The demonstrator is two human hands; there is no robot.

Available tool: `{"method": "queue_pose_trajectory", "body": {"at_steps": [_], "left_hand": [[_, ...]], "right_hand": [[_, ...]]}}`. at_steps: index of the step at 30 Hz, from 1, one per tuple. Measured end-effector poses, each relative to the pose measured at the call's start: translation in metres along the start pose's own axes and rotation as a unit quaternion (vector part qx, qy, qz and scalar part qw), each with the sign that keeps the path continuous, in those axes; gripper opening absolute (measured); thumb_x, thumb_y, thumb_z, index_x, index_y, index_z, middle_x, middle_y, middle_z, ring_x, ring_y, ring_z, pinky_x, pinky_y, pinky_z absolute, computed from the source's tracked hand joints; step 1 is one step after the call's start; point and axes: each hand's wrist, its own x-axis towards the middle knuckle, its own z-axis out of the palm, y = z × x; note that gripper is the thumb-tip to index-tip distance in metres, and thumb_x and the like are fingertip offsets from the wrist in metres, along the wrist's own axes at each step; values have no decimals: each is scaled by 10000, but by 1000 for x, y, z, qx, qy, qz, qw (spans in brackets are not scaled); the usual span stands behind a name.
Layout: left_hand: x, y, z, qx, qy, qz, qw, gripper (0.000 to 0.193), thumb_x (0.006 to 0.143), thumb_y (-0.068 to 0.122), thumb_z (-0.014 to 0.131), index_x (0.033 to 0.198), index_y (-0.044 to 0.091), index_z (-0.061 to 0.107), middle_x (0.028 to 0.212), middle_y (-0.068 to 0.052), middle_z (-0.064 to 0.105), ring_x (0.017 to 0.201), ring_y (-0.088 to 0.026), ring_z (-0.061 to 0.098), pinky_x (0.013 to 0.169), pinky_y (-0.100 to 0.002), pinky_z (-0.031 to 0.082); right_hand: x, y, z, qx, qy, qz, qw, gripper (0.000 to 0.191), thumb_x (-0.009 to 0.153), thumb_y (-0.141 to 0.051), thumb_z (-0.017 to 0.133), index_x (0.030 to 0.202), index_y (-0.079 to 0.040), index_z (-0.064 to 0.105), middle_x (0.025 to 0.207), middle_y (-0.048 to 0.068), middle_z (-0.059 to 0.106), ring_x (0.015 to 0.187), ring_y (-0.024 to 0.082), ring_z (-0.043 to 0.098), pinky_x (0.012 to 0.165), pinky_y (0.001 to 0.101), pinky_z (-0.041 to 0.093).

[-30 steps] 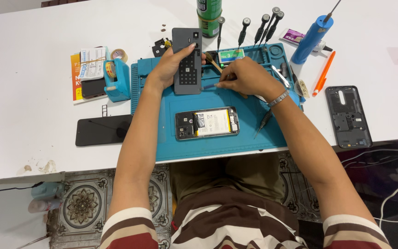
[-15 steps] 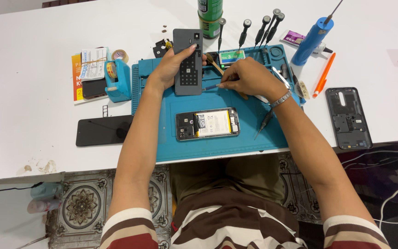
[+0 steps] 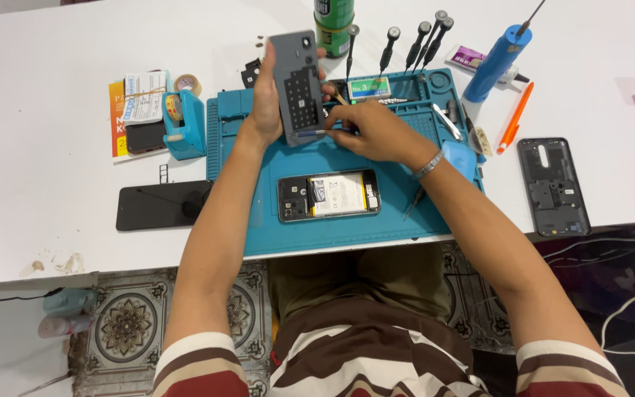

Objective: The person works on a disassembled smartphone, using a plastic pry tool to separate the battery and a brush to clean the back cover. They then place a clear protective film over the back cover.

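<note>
My left hand (image 3: 267,99) grips a grey back cover (image 3: 299,84) of a phone, holding it tilted up above the far edge of the blue work mat (image 3: 259,220), its inner side with a dark grid of cells turned toward me. My right hand (image 3: 376,131) is clenched around a thin metal tool (image 3: 325,132), and the tool's tip meets the lower edge of the grey cover, just over the mat's far half.

On the near half of the mat lies an opened phone (image 3: 328,195), flat, with its pale battery and yellow strip showing. A small screwdriver (image 3: 413,202) lies on the mat just right of that phone, partly under my right forearm.

Left of the mat, on the white bench (image 3: 38,132), a black glass panel (image 3: 162,205) lies flat, and beyond it stands a blue tape dispenser (image 3: 184,123) touching the mat's left edge. Right of the mat lie an orange pen (image 3: 516,117) and, farther out, a dark phone frame (image 3: 553,185). Beyond the mat's far edge stand a green can (image 3: 334,22), a row of black-handled screwdrivers (image 3: 409,40) and a blue bottle with a needle tip (image 3: 497,53).
</note>
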Motion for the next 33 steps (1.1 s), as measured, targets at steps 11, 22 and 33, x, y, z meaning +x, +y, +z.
{"method": "queue_pose_trajectory", "body": {"at_steps": [11, 22, 33], "left_hand": [[-3, -8, 0, -128, 17, -7, 992, 1137, 850, 873, 172, 1431, -28, 552, 1034, -89, 625, 943, -211, 696, 848, -414, 651], [-2, -8, 0, -128, 19, -12, 992, 1145, 840, 877, 156, 1418, -24, 563, 1024, -86, 624, 929, -208, 695, 835, -414, 652], [-2, -9, -1, -114, 22, -8, 993, 1130, 847, 869, 156, 1403, -25, 569, 1006, -87, 625, 916, -206, 698, 825, -411, 657]], "right_hand": [[-1, 2, 4, -21, 41, -21, 999, 136, 909, -182, 768, 960, -57, 765, 768, 120, 728, 631, 230, 671, 601, 365, 514], [-2, -8, 3, -36, 70, -34, 996, 119, 895, -168, 767, 955, -65, 774, 842, 124, 754, 717, 275, 705, 673, 392, 540], [-2, -6, 0, -33, 60, -14, 998, 123, 898, -170, 755, 963, -68, 774, 870, 108, 762, 710, 250, 707, 659, 375, 545]]}}
